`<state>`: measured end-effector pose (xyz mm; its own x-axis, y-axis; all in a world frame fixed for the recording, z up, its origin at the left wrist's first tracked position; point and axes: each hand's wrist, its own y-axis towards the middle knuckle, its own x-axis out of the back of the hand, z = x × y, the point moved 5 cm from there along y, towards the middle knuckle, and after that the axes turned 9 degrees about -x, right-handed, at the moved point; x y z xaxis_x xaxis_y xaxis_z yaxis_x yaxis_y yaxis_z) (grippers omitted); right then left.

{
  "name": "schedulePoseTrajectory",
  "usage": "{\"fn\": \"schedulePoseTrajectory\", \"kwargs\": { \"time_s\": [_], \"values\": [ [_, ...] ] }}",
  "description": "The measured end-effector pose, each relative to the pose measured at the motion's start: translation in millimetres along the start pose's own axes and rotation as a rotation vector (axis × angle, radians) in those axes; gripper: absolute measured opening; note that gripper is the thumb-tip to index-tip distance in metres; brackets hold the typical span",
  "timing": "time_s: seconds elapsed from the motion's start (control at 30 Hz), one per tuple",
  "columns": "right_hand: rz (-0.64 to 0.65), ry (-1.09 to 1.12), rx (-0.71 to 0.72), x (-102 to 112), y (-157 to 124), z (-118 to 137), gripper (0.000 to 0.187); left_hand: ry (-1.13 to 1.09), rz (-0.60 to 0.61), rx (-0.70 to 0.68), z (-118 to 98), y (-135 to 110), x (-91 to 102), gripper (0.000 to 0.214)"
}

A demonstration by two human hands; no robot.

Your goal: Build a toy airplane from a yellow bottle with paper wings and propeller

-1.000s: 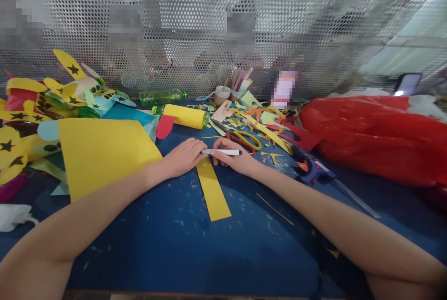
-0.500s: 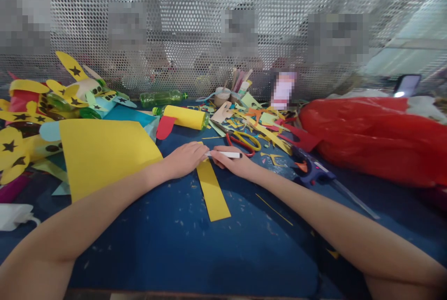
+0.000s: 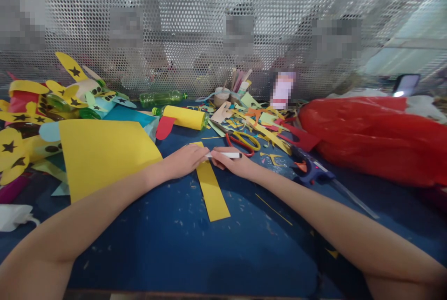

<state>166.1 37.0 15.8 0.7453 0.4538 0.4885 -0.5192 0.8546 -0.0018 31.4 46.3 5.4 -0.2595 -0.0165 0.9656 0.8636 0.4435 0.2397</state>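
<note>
My right hand (image 3: 233, 160) is closed round a white marker (image 3: 228, 155), which lies nearly level with its black end to the right. The marker's other end points at the fingertips of my left hand (image 3: 186, 158), which partly hide it. My left hand's fingers are pressed together and hold the upper part of a yellow paper strip (image 3: 214, 193) on the blue table. The strip's lower end runs free toward me. Left of it lies a large yellow sheet (image 3: 104, 151), partly under my left forearm.
Scissors (image 3: 244, 142) with red and yellow handles lie beyond my right hand, near paper scraps (image 3: 261, 123). A glue gun (image 3: 316, 172) and a red plastic bag (image 3: 366, 137) are at right. A yellow-wrapped bottle (image 3: 185, 117) lies behind; decorated bottles (image 3: 87, 88) crowd the left.
Both hands stay almost in place. My left fingers have shifted very slightly on the strip, and a bit more of its top end shows.
</note>
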Motion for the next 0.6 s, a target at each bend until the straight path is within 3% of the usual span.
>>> {"fn": "schedulePoseTrajectory", "kwargs": {
  "time_s": [0.13, 0.2, 0.33, 0.4, 0.47, 0.6],
  "values": [
    [-0.001, 0.041, -0.006, -1, 0, -2, 0.042, -0.010, 0.038, 0.014, -1, -1, 1.7, 0.037],
    [-0.032, 0.092, -0.036, 1, 0, -6, 0.042, -0.050, -0.003, 0.058, 0, -2, 6.2, 0.036],
    [-0.162, 0.324, -0.146, 11, 5, -22, 0.043, -0.045, -0.128, 0.309, 11, -10, 16.4, 0.042],
    [-0.206, 0.447, -0.179, 15, 8, -29, 0.038, 0.028, -0.130, 0.387, 12, -12, 19.9, 0.036],
    [-0.251, 0.514, -0.176, 17, 11, -33, 0.030, 0.107, -0.081, 0.396, 7, -11, 22.0, 0.033],
    [-0.344, 0.524, -0.114, 20, 10, -29, 0.016, 0.172, 0.054, 0.255, -28, -5, 19.2, 0.027]
  ]
}}
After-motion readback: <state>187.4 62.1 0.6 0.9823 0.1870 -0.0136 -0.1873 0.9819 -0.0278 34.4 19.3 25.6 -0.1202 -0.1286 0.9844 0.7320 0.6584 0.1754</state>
